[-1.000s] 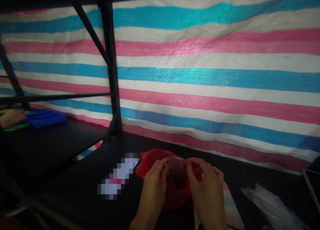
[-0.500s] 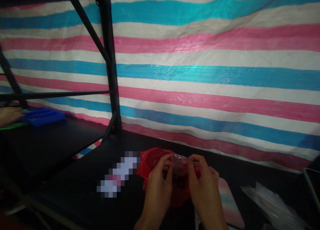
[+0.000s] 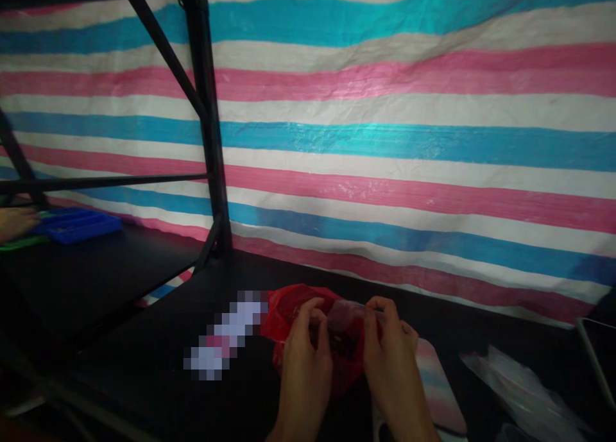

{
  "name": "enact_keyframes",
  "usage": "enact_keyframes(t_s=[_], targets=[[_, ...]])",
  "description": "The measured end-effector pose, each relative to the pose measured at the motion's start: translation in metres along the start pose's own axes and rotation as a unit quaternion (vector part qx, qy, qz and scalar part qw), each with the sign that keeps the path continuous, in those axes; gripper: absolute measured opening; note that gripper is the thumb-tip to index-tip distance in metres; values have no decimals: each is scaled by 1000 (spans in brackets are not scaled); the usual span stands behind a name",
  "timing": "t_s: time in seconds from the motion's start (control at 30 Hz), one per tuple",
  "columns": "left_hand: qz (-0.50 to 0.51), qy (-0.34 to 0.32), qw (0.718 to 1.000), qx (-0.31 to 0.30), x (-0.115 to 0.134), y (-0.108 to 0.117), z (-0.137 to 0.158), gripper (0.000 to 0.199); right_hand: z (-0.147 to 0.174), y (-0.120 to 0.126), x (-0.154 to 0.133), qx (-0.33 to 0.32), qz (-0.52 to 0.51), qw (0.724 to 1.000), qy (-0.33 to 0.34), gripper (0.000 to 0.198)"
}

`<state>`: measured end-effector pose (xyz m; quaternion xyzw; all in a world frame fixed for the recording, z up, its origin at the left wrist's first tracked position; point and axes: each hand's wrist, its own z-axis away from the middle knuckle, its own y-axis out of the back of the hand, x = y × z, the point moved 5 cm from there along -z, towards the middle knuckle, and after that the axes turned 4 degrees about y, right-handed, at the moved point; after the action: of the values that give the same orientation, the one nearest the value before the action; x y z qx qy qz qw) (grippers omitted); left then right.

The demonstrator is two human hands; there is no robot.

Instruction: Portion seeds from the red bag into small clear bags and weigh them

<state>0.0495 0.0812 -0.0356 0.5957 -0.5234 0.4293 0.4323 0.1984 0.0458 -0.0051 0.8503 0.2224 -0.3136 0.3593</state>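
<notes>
My right hand [image 3: 393, 349] pinches the edge of a small clear plastic bag [image 3: 347, 315] between thumb and fingers. My left hand [image 3: 308, 349] is at the bag's left side, its fingers curled but apart; whether a fingertip touches the film is hard to see. Under and behind both hands lies a crumpled red plastic bag [image 3: 282, 314], its mouth spread open. Dark small contents show inside it, too dim to name.
On the black table, a blurred-out pale strip [image 3: 226, 336] lies left, and a pastel flat rounded object [image 3: 440, 384] right. Clear bags [image 3: 524, 391] lie farther right. Beyond a black frame post [image 3: 208, 121], another person's hand [image 3: 17, 224] is by a blue tray [image 3: 84, 225].
My left fingers have loosened and drawn slightly away from the clear bag's left edge. The right hand keeps its pinch. The whole view has shifted slightly.
</notes>
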Motion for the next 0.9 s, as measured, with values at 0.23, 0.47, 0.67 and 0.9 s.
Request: enact_keyframes(t_s=[0.23, 0.47, 0.67, 0.9], targets=[[32, -2, 999, -14, -1, -4, -2, 29, 0, 1, -5, 9, -3, 1000, 5, 30], [29, -4, 1000, -11, 0, 4, -9, 27, -2, 3, -4, -15, -38, 999, -11, 30], [39, -29, 999, -16, 3, 16, -16, 31, -7, 11, -5, -9, -35, 999, -16, 28], [122, 27, 988, -88, -4, 6, -13, 57, -4, 3, -9, -6, -263, 956, -130, 32]])
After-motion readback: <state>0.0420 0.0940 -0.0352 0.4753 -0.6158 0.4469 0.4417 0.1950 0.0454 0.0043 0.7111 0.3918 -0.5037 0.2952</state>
